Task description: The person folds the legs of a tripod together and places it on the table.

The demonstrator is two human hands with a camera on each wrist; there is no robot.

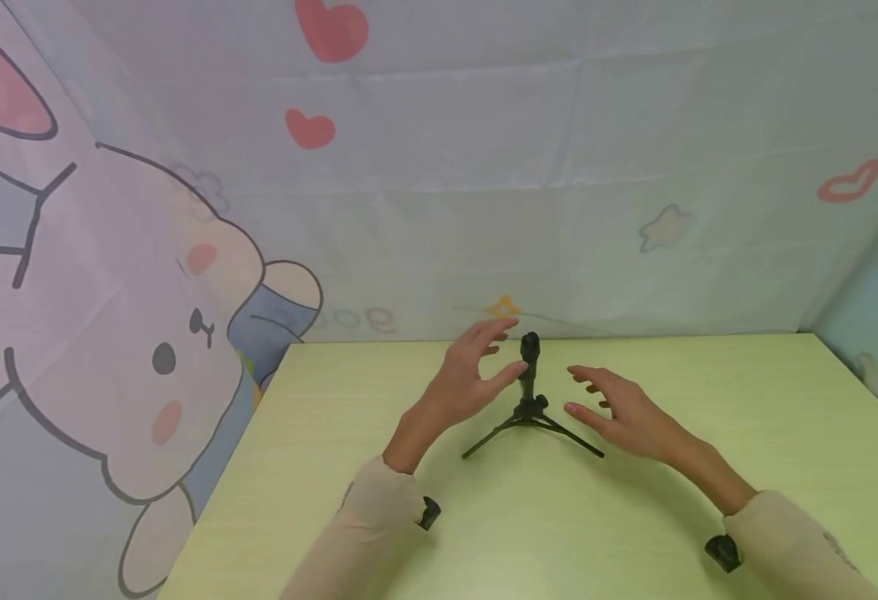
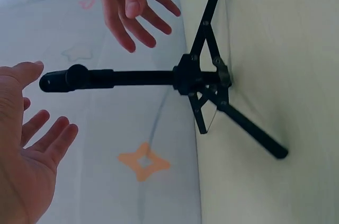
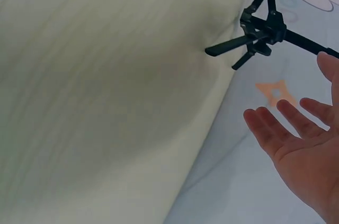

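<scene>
A small black tripod stand [image 1: 528,387] stands upright on the table with its legs spread. In the left wrist view the stand [image 2: 143,78] shows its post, a knob near the top and hinged braces between the legs. My left hand [image 1: 469,379] is at the left of the post, fingers relaxed and thumb close to it; whether the thumb touches cannot be told. To the right of the stand, apart from it, my right hand [image 1: 630,417] hovers with loosely bent fingers and nothing held. The right wrist view shows the tripod legs [image 3: 265,28] beyond the right fingers.
The pale yellow-green table [image 1: 319,500] ends at a hanging cloth backdrop [image 1: 484,208] printed with hearts and a star. Another cloth with a large cartoon rabbit [image 1: 132,350] hangs on the left. Black wrist devices [image 1: 724,552] sit at both sleeve cuffs.
</scene>
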